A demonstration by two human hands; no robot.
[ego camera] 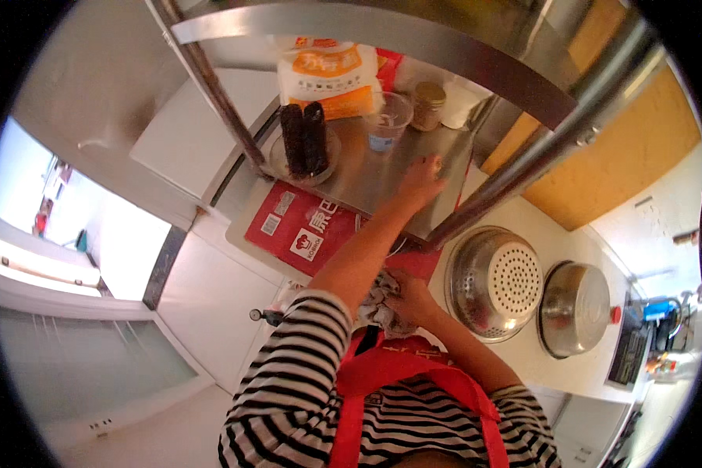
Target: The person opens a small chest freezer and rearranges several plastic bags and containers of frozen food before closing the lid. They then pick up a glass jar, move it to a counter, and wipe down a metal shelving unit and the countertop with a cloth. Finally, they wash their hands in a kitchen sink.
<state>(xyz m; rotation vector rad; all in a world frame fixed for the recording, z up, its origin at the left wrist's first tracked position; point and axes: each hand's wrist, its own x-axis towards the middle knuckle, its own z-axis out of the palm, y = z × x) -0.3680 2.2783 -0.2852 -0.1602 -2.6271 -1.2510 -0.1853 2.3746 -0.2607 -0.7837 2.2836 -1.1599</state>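
Note:
My left hand (423, 176) reaches over the right part of a metal shelf (351, 169), near a clear plastic cup (388, 123) and a jar with a gold lid (427, 105). Its fingers are blurred, and whether they hold anything cannot be told. Close to my chest, my right hand (408, 299) is closed on a crumpled grey cloth (380, 301). Two dark, elongated items (304, 140) stand in a clear round container (331, 157) at the shelf's left. Behind them is a white and orange packet (327, 76).
Below the shelf lies a red box (281, 225) bearing writing. On the counter to the right are an upturned metal colander (494, 286) and a metal lid with a red knob (579, 310). Metal posts (503, 169) frame the shelf, and an upper shelf edge (386, 29) crosses above it.

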